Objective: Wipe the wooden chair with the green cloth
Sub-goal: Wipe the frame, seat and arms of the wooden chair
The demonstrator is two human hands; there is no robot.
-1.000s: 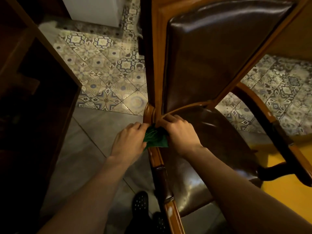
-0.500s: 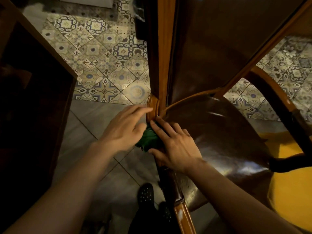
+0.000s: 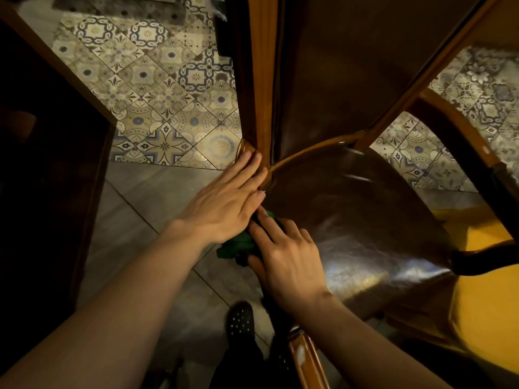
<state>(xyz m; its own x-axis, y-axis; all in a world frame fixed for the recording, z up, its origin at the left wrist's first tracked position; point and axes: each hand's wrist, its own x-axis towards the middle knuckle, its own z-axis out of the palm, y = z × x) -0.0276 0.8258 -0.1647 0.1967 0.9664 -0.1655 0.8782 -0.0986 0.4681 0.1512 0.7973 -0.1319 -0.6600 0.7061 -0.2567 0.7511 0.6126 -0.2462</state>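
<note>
The wooden chair (image 3: 262,80) has an orange-brown frame with a dark brown leather back and seat, and I look down on it from above. The green cloth (image 3: 237,247) is bunched on the seat's left rail, mostly hidden under my hands. My right hand (image 3: 283,256) presses down on the cloth with fingers spread flat. My left hand (image 3: 227,200) lies flat with fingers together, its fingertips touching the frame where the back post meets the seat, just above the cloth.
A dark wooden cabinet (image 3: 53,164) stands close on the left. Patterned tiles (image 3: 157,91) and grey floor tiles (image 3: 157,203) lie between it and the chair. My dark shoe (image 3: 240,322) is below the seat. The chair's right armrest (image 3: 460,141) curves over a yellow surface (image 3: 488,299).
My left hand has slid up from the cloth onto the chair frame and flattened. My right hand and the cloth have moved down along the seat rail. The view has tilted closer.
</note>
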